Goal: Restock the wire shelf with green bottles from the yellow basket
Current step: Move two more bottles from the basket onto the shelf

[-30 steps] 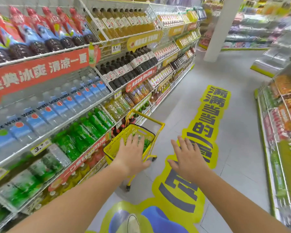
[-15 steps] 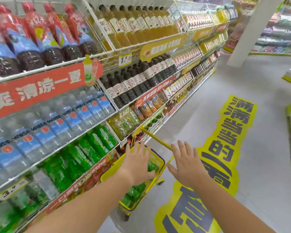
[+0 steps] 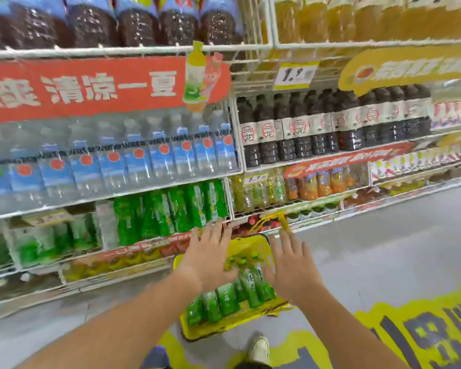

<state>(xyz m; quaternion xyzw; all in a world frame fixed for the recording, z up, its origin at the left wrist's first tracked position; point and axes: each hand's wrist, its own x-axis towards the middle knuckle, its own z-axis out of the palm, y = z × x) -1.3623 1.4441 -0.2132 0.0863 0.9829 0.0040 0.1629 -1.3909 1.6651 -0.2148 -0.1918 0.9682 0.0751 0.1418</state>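
Note:
A yellow basket [image 3: 224,327] stands on the floor right in front of me, below the shelving. Several green bottles [image 3: 225,299] stand upright inside it. My left hand [image 3: 208,258] hovers over the basket's left side, fingers spread, holding nothing. My right hand [image 3: 290,267] hovers over its right side, also spread and empty. Above and left of the basket, the wire shelf [image 3: 109,198] carries a row of matching green bottles [image 3: 171,209]. The basket's handle [image 3: 273,218] sticks up behind my hands.
Water bottles [image 3: 133,163] fill the tier above the green row, dark tea bottles [image 3: 325,126] the bay to the right. A red banner [image 3: 91,89] hangs over the water. My shoe [image 3: 259,348] is just behind the basket. Grey aisle floor [image 3: 383,249] lies right.
I have walked up to the basket and turned toward the shelf; it now sits directly under my hands. Both hands stay open and empty above it.

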